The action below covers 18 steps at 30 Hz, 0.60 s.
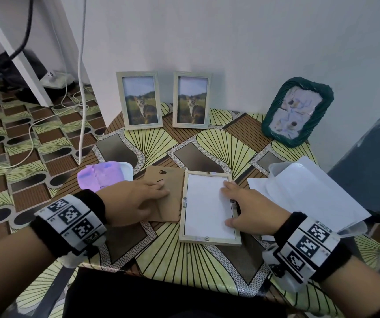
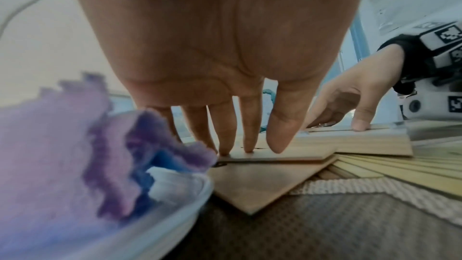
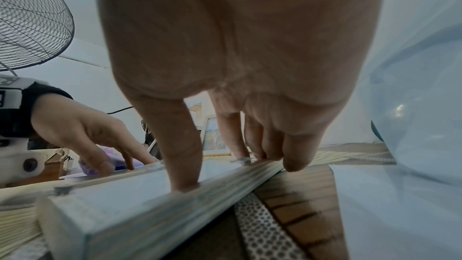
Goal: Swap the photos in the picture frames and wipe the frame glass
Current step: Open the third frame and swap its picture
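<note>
Frame (image 1: pixel 209 206) face down on the patterned table (image 1: pixel 184 260), long axis running away from the body, back open, white sheet (image 1: pixel 206 204) showing inside the rim. Right hand (image 1: pixel 250 207) spread wide over the frame's right edge: thumb planted on the white sheet near the close corner, fingertips (image 3: pixel 295 162) reaching along and just over the right rail, nothing gripped. Left hand (image 1: pixel 134 200) flat and relaxed on the brown backing board (image 1: pixel 163 196), which lies just left of the frame and touches its left rail; straight fingertips (image 2: pixel 247 141) pressing down, nothing pinched.

Nearer to the sheet by far: the right hand, already on it. Probably the photo's blank back, though not certain from this side. Lifting it out looks like a job for the right thumb and fingers at that right edge, peeling toward the left, with the left hand free to steady the rail.

Further back, leaning on the wall: two cat-photo frames (image 1: pixel 142 99) (image 1: pixel 192 99) and a green woven frame (image 1: pixel 297 111). Purple cloth (image 1: pixel 99 177) in a clear tub just left of the board; clear plastic sleeves (image 1: pixel 310 191) at the right.
</note>
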Motion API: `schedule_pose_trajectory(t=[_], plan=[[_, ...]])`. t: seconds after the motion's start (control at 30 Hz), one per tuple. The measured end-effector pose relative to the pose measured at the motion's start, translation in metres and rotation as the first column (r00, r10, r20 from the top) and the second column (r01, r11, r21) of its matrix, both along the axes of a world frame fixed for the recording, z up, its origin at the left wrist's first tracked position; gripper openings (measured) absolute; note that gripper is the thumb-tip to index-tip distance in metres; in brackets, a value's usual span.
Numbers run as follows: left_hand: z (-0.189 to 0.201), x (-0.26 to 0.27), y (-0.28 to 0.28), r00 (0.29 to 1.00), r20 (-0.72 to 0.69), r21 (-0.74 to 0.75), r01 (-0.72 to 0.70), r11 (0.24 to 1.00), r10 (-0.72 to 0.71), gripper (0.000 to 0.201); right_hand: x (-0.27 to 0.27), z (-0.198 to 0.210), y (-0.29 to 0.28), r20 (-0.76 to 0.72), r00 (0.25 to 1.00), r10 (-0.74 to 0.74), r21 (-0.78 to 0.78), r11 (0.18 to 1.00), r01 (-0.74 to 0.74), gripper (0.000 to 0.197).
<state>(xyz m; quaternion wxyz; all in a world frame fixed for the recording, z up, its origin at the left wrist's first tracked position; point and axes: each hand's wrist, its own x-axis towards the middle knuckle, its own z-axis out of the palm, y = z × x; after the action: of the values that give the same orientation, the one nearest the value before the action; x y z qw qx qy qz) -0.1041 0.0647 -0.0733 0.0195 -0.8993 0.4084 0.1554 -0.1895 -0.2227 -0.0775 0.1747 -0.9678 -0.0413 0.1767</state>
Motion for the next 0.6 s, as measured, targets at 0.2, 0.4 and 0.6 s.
schedule_pose_trajectory(t=[0.2,0.4,0.6], plan=[[-0.001,-0.007,0.015,0.999,-0.029,-0.088,-0.038,0.995,0.036,0.06,-0.001,-0.002,-0.001,0.001,1.0,0.014,-0.004,1.0,-0.014,0.085],[0.011,-0.011,0.015,0.993,-0.05,-0.213,-0.111,0.971,0.103,0.04,0.0,-0.006,0.004,0.011,1.0,0.017,-0.009,1.0,-0.017,0.085],[0.022,-0.009,-0.015,0.98,0.11,-0.544,-0.081,0.835,0.166,0.029,0.005,-0.006,0.016,0.065,0.996,0.057,-0.001,0.998,-0.057,0.082]])
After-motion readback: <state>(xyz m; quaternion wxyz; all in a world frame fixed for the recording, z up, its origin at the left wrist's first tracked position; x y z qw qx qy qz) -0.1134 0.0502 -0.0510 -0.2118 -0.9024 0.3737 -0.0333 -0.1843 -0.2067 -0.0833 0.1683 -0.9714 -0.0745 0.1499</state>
